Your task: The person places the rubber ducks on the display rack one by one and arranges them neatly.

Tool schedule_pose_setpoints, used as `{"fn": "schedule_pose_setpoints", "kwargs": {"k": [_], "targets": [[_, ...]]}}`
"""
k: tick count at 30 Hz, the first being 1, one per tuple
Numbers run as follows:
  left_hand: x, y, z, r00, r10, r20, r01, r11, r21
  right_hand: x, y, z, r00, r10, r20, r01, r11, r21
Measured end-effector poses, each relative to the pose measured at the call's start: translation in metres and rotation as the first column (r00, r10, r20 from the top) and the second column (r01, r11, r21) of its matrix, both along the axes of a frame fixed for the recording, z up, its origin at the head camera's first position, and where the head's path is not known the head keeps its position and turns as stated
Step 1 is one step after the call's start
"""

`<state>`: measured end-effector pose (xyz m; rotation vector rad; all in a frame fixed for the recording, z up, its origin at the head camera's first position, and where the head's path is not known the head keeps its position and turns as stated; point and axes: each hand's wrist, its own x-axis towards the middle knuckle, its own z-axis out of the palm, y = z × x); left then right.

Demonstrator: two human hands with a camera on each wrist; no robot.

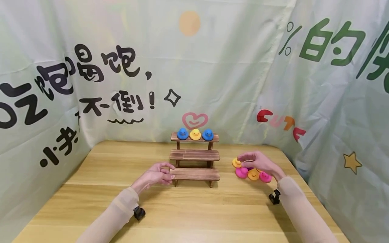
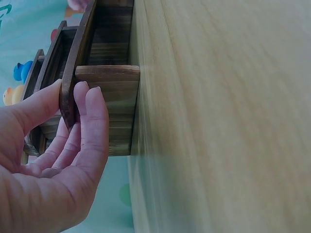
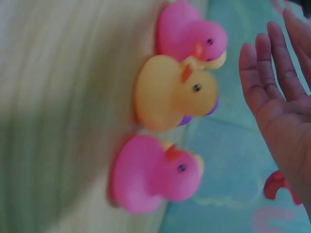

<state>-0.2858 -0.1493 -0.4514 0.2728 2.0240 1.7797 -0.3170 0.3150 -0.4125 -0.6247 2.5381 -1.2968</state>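
My left hand [image 1: 155, 175] pinches the left end of the lowest board of a three-step wooden rack [image 1: 194, 174]; in the left wrist view the thumb of that hand [image 2: 46, 189] lies on one side of the board [image 2: 74, 58], fingers on the other. Over a group of toy ducks at the rack's right is my right hand [image 1: 260, 162], its fingertips by a yellow duck [image 1: 236, 163]; whether they touch it, I cannot tell. The right wrist view has the hand [image 3: 284, 99] with extended fingers, beside pink [image 3: 141, 174] and orange [image 3: 158, 94] ducks.
Two blue ducks [image 1: 182, 134] flank a yellow one [image 1: 195, 134] on the top board. Printed cloth [image 1: 231, 84] hangs behind and along both sides of the wooden table [image 1: 194, 212].
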Motion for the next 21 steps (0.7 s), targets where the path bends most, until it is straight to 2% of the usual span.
{"fn": "schedule_pose_setpoints", "kwargs": {"k": [10, 15, 21], "targets": [[0.001, 0.002, 0.002, 1.000, 0.009, 0.006, -0.009, 1.000, 0.002, 0.002, 0.017, -0.012, 0.999, 0.040, -0.027, -0.038, 0.998, 0.059], [-0.001, 0.003, 0.001, 1.000, 0.015, -0.003, -0.015, 1.000, -0.001, 0.001, 0.015, -0.015, 0.997, 0.053, -0.052, -0.047, 0.994, 0.101], [-0.002, 0.003, -0.002, 1.000, 0.026, -0.001, -0.026, 1.000, 0.000, 0.000, 0.009, -0.017, 0.993, 0.111, -0.040, -0.105, 0.986, 0.130]]}}
